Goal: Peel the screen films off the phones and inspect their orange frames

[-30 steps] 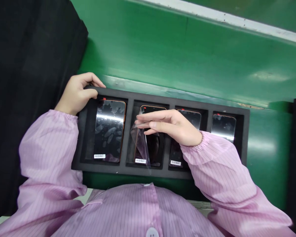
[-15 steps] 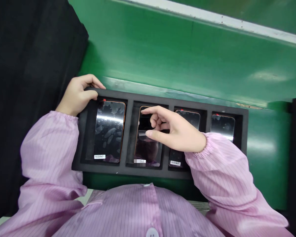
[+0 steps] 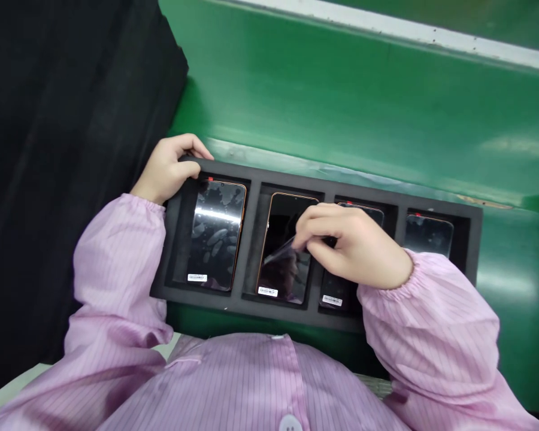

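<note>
A black foam tray [image 3: 269, 315] lies in front of me, with a phone in each compartment. My left hand [image 3: 167, 170] is closed on the tray's far left corner, thumb on top, beside the leftmost phone [image 3: 215, 239]. Over the second phone [image 3: 282, 281] my right hand [image 3: 353, 242] pinches a clear protective film [image 3: 279, 254], which is lifted off the upper part of the screen and still touches it lower down. My right hand and sleeve partly cover the third phone [image 3: 333, 287] and the rightmost phone [image 3: 429, 233]. White barcode labels show on the first three phones.
The tray rests on a green work surface [image 3: 341, 108] with a pale rail [image 3: 386, 30] across the back. A tall black stack [image 3: 81, 120] stands close on the left. My body is at the near edge.
My right hand has gone from fingers apart over the second phone to a pinch on its film, moving towards the right. The view has shifted; my left hand keeps its place on the tray.
</note>
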{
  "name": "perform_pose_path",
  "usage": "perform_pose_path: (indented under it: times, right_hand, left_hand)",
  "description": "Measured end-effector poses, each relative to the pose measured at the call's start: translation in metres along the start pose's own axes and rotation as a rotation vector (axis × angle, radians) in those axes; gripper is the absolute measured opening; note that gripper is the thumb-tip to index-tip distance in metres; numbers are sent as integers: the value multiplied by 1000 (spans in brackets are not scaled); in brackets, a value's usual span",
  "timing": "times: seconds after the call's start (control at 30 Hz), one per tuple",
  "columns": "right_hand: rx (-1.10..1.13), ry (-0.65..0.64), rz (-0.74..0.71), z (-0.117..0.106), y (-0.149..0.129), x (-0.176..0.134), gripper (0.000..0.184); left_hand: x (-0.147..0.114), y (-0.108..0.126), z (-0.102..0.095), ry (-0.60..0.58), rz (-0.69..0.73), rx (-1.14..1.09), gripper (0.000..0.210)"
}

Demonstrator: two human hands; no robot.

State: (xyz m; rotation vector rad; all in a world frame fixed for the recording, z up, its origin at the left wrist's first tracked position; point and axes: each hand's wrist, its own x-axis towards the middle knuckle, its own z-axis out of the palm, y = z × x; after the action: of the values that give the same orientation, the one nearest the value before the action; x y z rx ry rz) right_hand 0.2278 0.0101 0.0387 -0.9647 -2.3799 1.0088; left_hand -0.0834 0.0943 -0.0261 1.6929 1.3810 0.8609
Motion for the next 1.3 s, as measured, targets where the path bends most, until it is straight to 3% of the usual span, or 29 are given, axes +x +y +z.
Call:
perform_pose_path:
  times: [0.27, 0.5, 0.67, 0.73, 0.83, 0.97, 1.03, 1.1, 1.2, 1.3]
  right_hand:
    - [-6, -18, -59, -10, 15, 2, 27]
    - [-42, -24, -24, -11, 17, 3, 27]
    - [-109, 6, -29, 5, 15, 5, 38]
    - [-190, 7, -11, 11, 15, 7, 50]
    - [-326, 91, 35, 5, 15, 6, 64]
    - [-414, 229, 124, -26, 15, -12, 38]
    - [-427, 199, 157, -39, 18, -28, 21]
    - [-461, 125, 214, -44, 24, -45, 17]
    - [-616, 49, 355, -35, 32, -63, 30]
    - [-700, 73, 418, -23, 39, -70, 37]
  left_hand:
    - [0, 1, 0, -3, 20, -16, 24]
    - [0, 3, 1, -11, 18, -17, 23]
    - [0, 1, 0, -3, 18, -21, 23]
    - [1, 0, 0, -5, 21, -22, 23]
    - [0, 1, 0, -3, 18, -4, 23]
    - [-1, 3, 0, -13, -28, 32, 24]
    - [-1, 4, 1, -18, -47, 36, 24]
    - [-2, 4, 1, -23, -56, 34, 23]
    - [-2, 4, 1, -30, -77, 31, 23]
    - [-2, 3, 1, -30, -93, 43, 23]
